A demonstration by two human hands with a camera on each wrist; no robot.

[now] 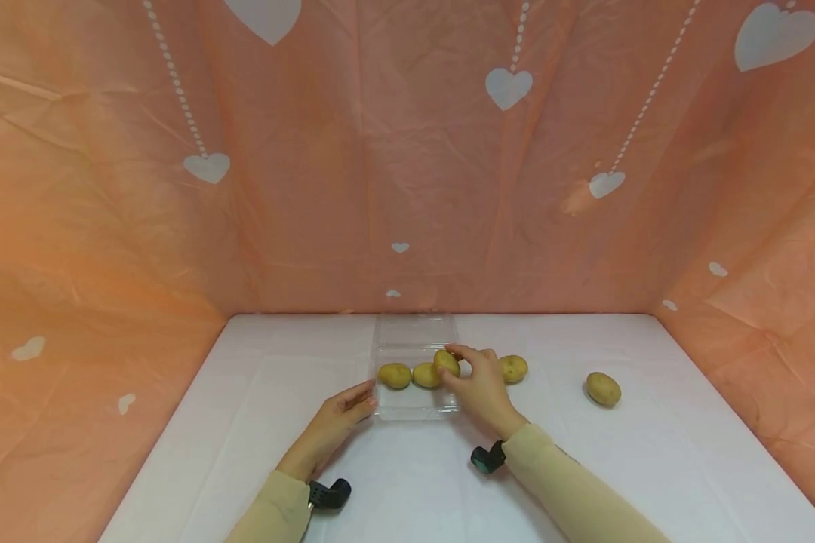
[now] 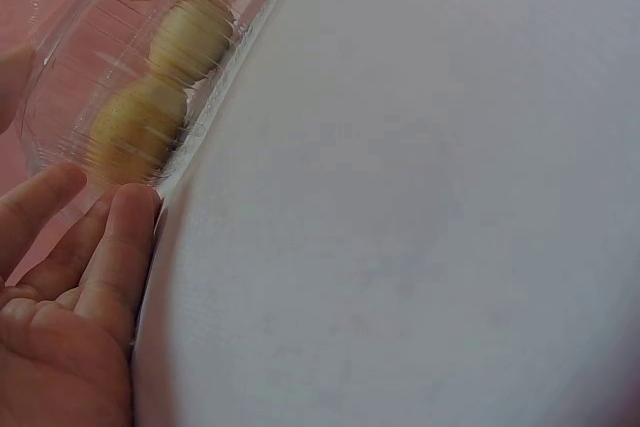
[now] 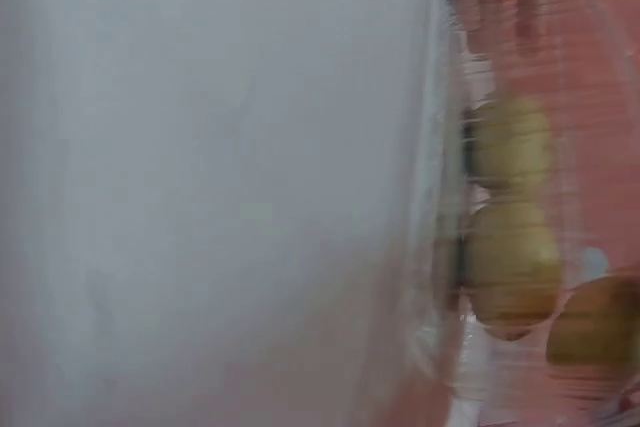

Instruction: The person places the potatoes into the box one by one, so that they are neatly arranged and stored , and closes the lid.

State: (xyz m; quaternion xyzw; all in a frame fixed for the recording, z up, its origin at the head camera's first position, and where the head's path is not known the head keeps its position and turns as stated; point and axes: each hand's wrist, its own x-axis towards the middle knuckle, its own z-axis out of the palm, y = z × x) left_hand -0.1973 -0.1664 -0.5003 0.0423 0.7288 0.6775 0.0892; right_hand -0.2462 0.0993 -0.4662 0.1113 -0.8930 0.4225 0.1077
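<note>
A clear plastic clamshell box [image 1: 417, 413] sits on the white table with its lid folded back. Inside, two potatoes lie side by side, a left potato [image 1: 395, 375] and a second potato [image 1: 425, 375]. My right hand [image 1: 484, 388] pinches another potato [image 1: 447, 363] between thumb and fingers, over the box's right part. In the right wrist view that held potato [image 3: 595, 322] shows blurred through the plastic wall. My left hand [image 1: 336, 422] touches the box's left side with nearly straight fingers; the left wrist view shows its fingertips [image 2: 130, 209] against the plastic near a potato [image 2: 138, 132].
Right of the box, partly behind my right hand, lies a potato [image 1: 515, 369]. Another potato [image 1: 604, 389] rests farther right on the white table [image 1: 652, 467]. An orange cloth [image 1: 435, 188] with white hearts hangs behind and at both sides.
</note>
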